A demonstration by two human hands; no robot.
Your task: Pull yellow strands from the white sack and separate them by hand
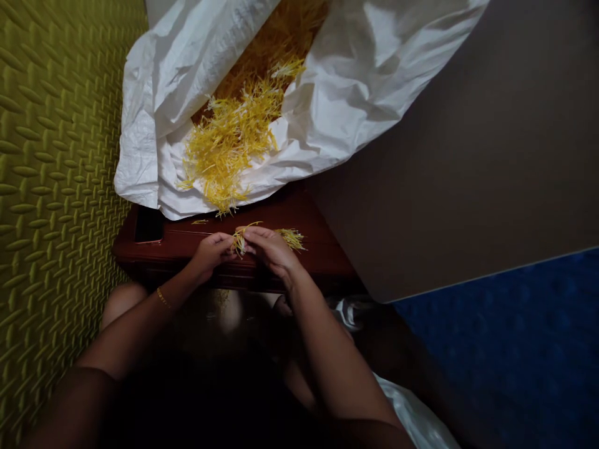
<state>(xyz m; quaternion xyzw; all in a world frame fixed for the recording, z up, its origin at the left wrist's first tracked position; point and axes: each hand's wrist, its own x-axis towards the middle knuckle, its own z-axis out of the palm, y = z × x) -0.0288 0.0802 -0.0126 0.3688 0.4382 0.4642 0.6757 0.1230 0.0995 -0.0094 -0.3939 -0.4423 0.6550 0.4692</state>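
My left hand [211,251] and my right hand [270,248] meet over a low dark red wooden table [322,252]. Both have their fingers pinched on a small bunch of thin yellow strips [240,239] held between them. A few more strips [292,237] lie on the table just right of my right hand. Behind the table a large white sack [355,81] lies open, and a heap of the same yellow strips [234,134] spills out of its mouth. A thin gold bracelet [163,298] is on my left wrist.
A green embossed foam mat [51,156] covers the floor on the left. A dark phone-like slab [148,226] lies on the table's left end. A brown board [491,143] slopes on the right above a blue mat [515,355]. White cloth [412,415] lies by my right arm.
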